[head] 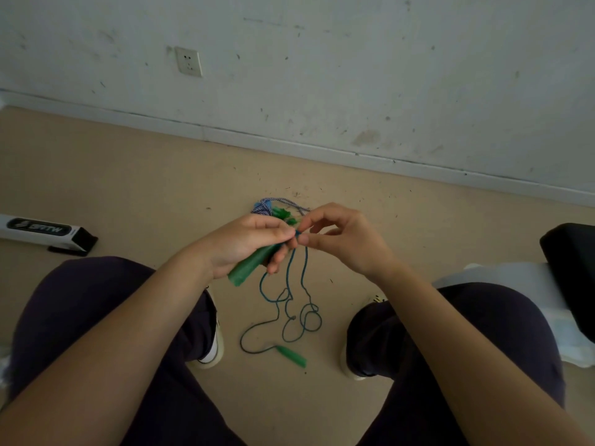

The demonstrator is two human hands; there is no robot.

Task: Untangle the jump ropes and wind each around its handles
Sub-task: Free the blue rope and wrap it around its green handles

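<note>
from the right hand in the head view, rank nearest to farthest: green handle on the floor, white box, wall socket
Measured from the right hand:
1. Green handle on the floor, below the hand, between the feet.
2. Wall socket, up on the wall to the left.
3. White box, on the floor at far left.

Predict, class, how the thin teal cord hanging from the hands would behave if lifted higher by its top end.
The teal cord is probably floppy: it droops from the right hand in loose loops. It looks light, being thin. Its crossing loops may snag, and the green handle on the floor would likely trail after it.
</note>
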